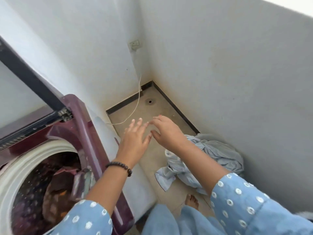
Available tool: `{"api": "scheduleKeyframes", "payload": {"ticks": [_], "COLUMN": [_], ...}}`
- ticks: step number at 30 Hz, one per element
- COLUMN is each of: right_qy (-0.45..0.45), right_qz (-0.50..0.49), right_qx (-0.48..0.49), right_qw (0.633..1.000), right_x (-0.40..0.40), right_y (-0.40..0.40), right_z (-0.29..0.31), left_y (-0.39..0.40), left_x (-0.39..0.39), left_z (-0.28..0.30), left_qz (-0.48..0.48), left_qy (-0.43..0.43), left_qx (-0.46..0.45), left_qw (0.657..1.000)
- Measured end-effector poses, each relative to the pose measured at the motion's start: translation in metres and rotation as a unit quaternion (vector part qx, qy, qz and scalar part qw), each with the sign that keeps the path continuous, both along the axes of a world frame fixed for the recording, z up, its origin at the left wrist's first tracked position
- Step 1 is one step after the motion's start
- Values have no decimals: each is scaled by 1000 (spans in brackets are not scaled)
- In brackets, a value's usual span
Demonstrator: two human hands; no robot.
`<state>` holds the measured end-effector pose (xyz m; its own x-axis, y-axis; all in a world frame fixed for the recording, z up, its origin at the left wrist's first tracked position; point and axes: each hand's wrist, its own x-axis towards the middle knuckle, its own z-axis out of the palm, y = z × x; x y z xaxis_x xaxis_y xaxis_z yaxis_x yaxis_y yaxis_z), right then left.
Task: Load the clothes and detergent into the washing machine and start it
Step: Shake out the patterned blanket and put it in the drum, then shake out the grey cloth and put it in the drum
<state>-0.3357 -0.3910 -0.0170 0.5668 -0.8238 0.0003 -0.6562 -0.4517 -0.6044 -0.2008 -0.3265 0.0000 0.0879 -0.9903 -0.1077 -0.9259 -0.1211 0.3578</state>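
Note:
A maroon top-loading washing machine (84, 119) stands at the left with its dark-framed lid (30, 78) raised. Dark and patterned clothes (50, 184) lie inside its drum. On the floor at the right, against the wall, lies a heap of light blue clothes (208, 158). My left hand (135, 138) and my right hand (167, 131) hover side by side over the floor, between the machine and the heap. Both have spread, relaxed fingers and hold nothing. No detergent is in view.
White walls meet in a corner ahead, with a wall socket (135, 44) and a thin white cable (137, 102) hanging to the floor. A floor drain (149, 101) sits in the corner. My bare foot (192, 201) stands on the beige tiles near the heap.

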Motion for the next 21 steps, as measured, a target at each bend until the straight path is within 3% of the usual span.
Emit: {"api": "scheduleKeyframes", "payload": {"ticks": [3, 6, 13, 21], "right_qy": [135, 202, 238, 255], "right_qz": [-12, -30, -87, -94], "right_qx": [-1, 38, 123, 202], "right_qw": [991, 978, 959, 941], "right_x": [-50, -101, -180, -213], "right_y": [-3, 3, 4, 8], "right_z": [-46, -85, -159, -241], "left_y": [-9, -17, -46, -59], "left_x": [-47, -85, -155, -195], "left_z": [-40, -76, -153, -233], "left_qz": [-61, -102, -210, -257], "left_qy": [-88, -113, -166, -183], "left_qx": [93, 146, 197, 271], "left_qw": [990, 977, 943, 909]}}
